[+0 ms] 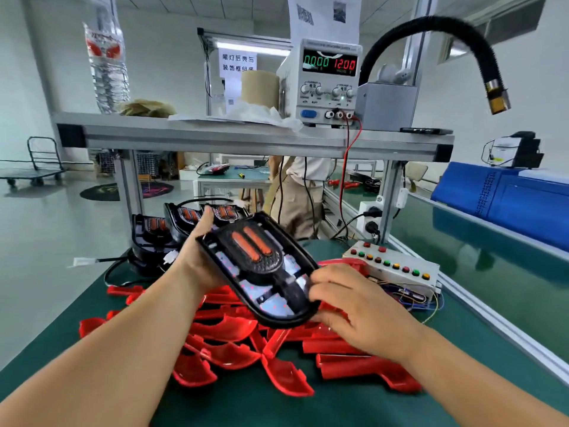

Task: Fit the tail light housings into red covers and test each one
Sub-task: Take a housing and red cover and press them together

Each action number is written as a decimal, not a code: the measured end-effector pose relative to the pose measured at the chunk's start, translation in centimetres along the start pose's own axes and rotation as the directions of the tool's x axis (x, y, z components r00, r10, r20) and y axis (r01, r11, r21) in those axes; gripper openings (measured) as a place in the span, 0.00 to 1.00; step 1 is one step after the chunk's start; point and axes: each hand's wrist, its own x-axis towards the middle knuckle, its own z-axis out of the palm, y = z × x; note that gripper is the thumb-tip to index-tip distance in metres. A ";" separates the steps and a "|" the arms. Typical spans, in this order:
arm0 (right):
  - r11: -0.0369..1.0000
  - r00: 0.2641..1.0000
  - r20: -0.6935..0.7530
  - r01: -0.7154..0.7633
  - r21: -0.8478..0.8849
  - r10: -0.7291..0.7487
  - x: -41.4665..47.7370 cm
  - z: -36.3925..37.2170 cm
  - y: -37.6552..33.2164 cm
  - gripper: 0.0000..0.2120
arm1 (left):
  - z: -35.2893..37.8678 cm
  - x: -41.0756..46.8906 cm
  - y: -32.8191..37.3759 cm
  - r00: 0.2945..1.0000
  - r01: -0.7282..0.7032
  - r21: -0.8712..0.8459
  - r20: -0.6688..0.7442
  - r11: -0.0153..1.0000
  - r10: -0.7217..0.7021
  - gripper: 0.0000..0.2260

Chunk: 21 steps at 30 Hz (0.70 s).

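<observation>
Being held above red covers [228,334] (ready for fitting): tail light housing [258,266], gripped by left hand [194,257], near end pinched by right hand [354,303].

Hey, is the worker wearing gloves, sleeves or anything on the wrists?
No. The left hand and right hand are bare, without gloves. Both forearms are uncovered to the picture's edge, so no sleeve shows. No watch, band or ring is visible.
</observation>
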 end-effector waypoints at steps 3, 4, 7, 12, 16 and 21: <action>0.999 0.996 0.074 0.039 0.017 -0.040 -1.0 0.3 -0.3 0.08 | -1.8 -2.6 0.5 0.994 0.053 0.138 0.088 0.989 -0.066 0.34; 0.999 0.994 0.094 0.046 0.018 -0.048 -1.0 0.5 -0.4 0.08 | -2.3 -3.1 0.5 0.993 0.049 0.197 0.098 0.979 -0.070 0.29; 0.999 0.997 0.066 0.024 0.038 -0.027 -1.1 1.6 -0.6 0.12 | -3.8 -4.6 -0.1 1.000 0.011 0.257 -0.014 0.966 -0.008 0.17; 0.903 0.926 -0.030 -0.358 0.238 0.376 -2.9 3.1 -2.2 0.18 | -5.8 -5.9 -2.3 0.971 -0.201 0.078 -0.117 0.976 0.210 0.17; 0.948 0.913 0.318 -0.301 0.104 0.255 -4.8 4.9 -3.9 0.18 | -6.2 -6.0 -4.0 0.946 -0.299 -0.056 -0.149 0.953 0.288 0.26; 0.959 0.898 0.373 -0.274 0.066 0.231 -5.2 5.8 -4.2 0.22 | -5.8 -5.8 -4.3 0.941 -0.314 -0.051 -0.151 0.948 0.303 0.18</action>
